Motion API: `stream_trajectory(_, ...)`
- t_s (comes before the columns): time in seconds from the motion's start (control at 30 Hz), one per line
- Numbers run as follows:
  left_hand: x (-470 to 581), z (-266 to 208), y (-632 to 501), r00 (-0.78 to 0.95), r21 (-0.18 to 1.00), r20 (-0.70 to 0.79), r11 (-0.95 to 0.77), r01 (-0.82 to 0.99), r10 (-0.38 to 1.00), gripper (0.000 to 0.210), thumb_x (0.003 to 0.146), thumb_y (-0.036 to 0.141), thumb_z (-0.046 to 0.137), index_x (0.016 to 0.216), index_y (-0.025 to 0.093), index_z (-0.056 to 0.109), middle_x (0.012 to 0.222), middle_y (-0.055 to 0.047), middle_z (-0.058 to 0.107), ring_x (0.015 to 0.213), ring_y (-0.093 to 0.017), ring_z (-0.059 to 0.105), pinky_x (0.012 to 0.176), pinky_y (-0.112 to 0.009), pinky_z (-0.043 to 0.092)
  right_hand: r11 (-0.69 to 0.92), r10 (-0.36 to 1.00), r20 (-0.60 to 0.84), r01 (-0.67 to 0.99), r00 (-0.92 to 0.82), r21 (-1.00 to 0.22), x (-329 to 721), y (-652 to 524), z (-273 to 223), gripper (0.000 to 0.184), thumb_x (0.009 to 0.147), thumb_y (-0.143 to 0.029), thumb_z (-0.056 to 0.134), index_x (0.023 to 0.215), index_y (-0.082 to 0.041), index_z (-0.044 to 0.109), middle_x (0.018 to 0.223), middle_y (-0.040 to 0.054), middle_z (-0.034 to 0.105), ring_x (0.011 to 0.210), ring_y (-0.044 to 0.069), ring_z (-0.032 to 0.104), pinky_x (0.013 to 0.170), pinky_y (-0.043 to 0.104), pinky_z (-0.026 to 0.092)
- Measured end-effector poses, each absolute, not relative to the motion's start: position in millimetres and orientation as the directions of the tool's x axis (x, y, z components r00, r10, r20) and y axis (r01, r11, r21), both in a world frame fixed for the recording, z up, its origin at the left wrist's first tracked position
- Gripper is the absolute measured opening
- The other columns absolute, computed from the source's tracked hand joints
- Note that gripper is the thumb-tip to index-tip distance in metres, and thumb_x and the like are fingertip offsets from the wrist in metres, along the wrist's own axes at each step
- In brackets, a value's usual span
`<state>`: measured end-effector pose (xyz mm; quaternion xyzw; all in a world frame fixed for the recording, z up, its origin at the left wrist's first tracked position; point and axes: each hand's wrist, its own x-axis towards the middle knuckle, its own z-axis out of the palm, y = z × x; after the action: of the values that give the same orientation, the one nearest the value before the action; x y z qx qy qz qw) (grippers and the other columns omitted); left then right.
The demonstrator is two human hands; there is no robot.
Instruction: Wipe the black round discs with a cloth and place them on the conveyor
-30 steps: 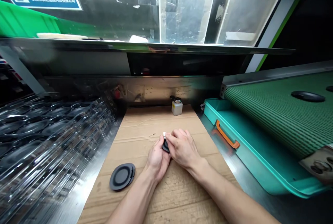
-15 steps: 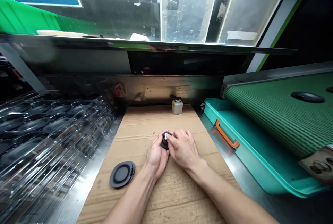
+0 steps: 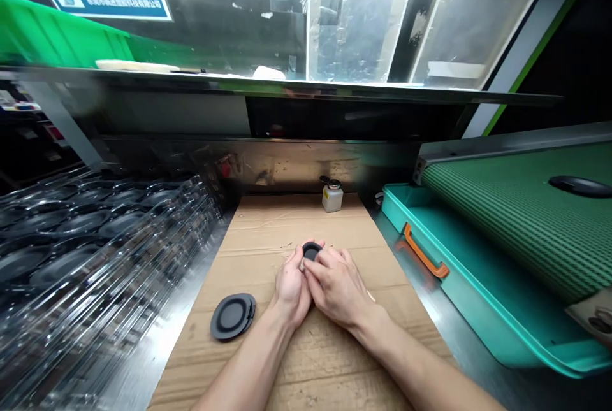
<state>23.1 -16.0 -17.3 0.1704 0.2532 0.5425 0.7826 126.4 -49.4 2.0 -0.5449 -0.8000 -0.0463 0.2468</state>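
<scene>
My left hand [image 3: 289, 287] is closed around a small black round disc [image 3: 312, 250] with a raised rim, held just above the cardboard. Against the disc's near edge, my right hand [image 3: 336, 283] has its fingers pinched together on a white wad, of which only a scrap shows between the two hands. What the wad is made of I cannot make out. Left of my forearm, black round discs [image 3: 230, 317] lie overlapping on the cardboard sheet [image 3: 258, 226]. Beyond my hands stands a small whitish bottle [image 3: 332, 197] with a dark top.
Clear plastic trays [image 3: 143, 271] with black round parts are stacked at the left. On the right, a teal bin [image 3: 473, 309] with an orange handle [image 3: 424, 255] sits below a green conveyor belt [image 3: 535, 207] carrying a black disc [image 3: 579, 186]. A metal shelf [image 3: 306, 88] crosses behind.
My right fingers have moved from the middle of the disc to its near edge, and the white wad is now mostly hidden. The disc shows more of its face. The view has shifted slightly.
</scene>
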Motion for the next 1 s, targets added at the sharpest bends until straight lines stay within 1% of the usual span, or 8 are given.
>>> stream_trajectory(0.1, 23, -17, -17, 0.297, 0.525, -0.187, 0.351, -0.775, 0.936, 0.023, 0.090, 0.026, 0.051, 0.108, 0.016, 0.061, 0.118, -0.012, 0.065, 0.110, -0.021, 0.061, 0.102, -0.037, 0.044, 0.400, 0.837, 0.490, 0.883, -0.242, -0.246, 122, -50, -1, 0.017, 0.091, -0.020, 0.044, 0.094, -0.020, 0.061, 0.099, 0.0057, 0.060, 0.093, 0.020, 0.048, 0.080, 0.033, 0.031)
stream_trajectory(0.23, 22, -17, -17, 0.295, 0.529, -0.192, 0.352, -0.772, 0.936, 0.024, 0.089, 0.028, 0.052, 0.108, 0.016, 0.060, 0.120, -0.012, 0.064, 0.109, -0.023, 0.061, 0.101, -0.039, 0.045, 0.411, 0.854, 0.456, 0.861, -0.249, -0.300, 127, -53, -8, 0.005, 0.086, -0.019, 0.050, 0.086, -0.019, 0.055, 0.092, 0.0045, 0.060, 0.086, 0.019, 0.048, 0.078, 0.030, 0.034)
stream_trajectory(0.37, 22, -15, -15, 0.275, 0.531, -0.165, 0.320, -0.784, 0.947, 0.022, 0.089, 0.027, 0.053, 0.107, 0.016, 0.060, 0.120, -0.012, 0.064, 0.107, -0.023, 0.062, 0.099, -0.039, 0.046, 0.364, 0.866, 0.455, 0.887, -0.209, -0.284, 131, -53, -10, 0.006, 0.087, -0.017, 0.048, 0.084, -0.019, 0.053, 0.090, 0.0048, 0.058, 0.084, 0.019, 0.047, 0.077, 0.030, 0.034)
stream_trajectory(0.53, 20, -14, -15, 0.265, 0.574, -0.198, 0.331, -0.749, 0.944, 0.025, 0.090, 0.029, 0.050, 0.106, 0.013, 0.061, 0.119, -0.014, 0.064, 0.107, -0.023, 0.061, 0.096, -0.039, 0.048, 0.455, 0.828, 0.473, 0.855, -0.302, -0.251, 134, -50, -8, 0.004, 0.086, -0.020, 0.051, 0.085, -0.020, 0.055, 0.094, 0.0047, 0.058, 0.088, 0.019, 0.047, 0.079, 0.031, 0.035)
stream_trajectory(0.67, 19, -17, -16, 0.289, 0.582, -0.177, 0.337, -0.740, 0.941, 0.022, 0.091, 0.028, 0.049, 0.102, 0.013, 0.062, 0.118, -0.014, 0.064, 0.108, -0.023, 0.061, 0.093, -0.038, 0.049, 0.369, 0.850, 0.493, 0.879, -0.187, -0.303, 147, -44, -9, 0.009, 0.089, -0.017, 0.047, 0.086, -0.019, 0.056, 0.087, 0.0043, 0.057, 0.083, 0.018, 0.048, 0.077, 0.030, 0.036)
stream_trajectory(0.73, 22, -19, -17, 0.311, 0.610, -0.140, 0.329, -0.721, 0.940, 0.023, 0.091, 0.029, 0.051, 0.103, 0.014, 0.063, 0.116, -0.012, 0.065, 0.109, -0.022, 0.060, 0.093, -0.037, 0.049, 0.363, 0.843, 0.512, 0.878, -0.166, -0.313, 149, -40, -9, 0.011, 0.091, -0.018, 0.046, 0.086, -0.019, 0.055, 0.085, 0.0042, 0.056, 0.083, 0.018, 0.048, 0.077, 0.029, 0.037)
stream_trajectory(0.87, 26, -20, -18, 0.307, 0.645, -0.105, 0.300, -0.703, 0.946, 0.022, 0.089, 0.027, 0.056, 0.101, 0.013, 0.066, 0.108, -0.010, 0.067, 0.105, -0.020, 0.061, 0.093, -0.033, 0.049, 0.370, 0.825, 0.536, 0.887, -0.178, -0.275, 140, -35, -6, 0.011, 0.091, -0.020, 0.045, 0.088, -0.019, 0.055, 0.088, 0.0045, 0.057, 0.084, 0.019, 0.047, 0.078, 0.029, 0.037)
stream_trajectory(1.0, 27, -18, -18, 0.291, 0.657, -0.094, 0.279, -0.701, 0.952, 0.018, 0.089, 0.026, 0.056, 0.097, 0.013, 0.067, 0.104, -0.008, 0.068, 0.103, -0.018, 0.062, 0.094, -0.031, 0.048, 0.303, 0.819, 0.559, 0.923, -0.126, -0.236, 134, -32, -3, 0.016, 0.094, -0.022, 0.041, 0.088, -0.019, 0.055, 0.088, 0.0051, 0.057, 0.086, 0.020, 0.047, 0.078, 0.031, 0.036)
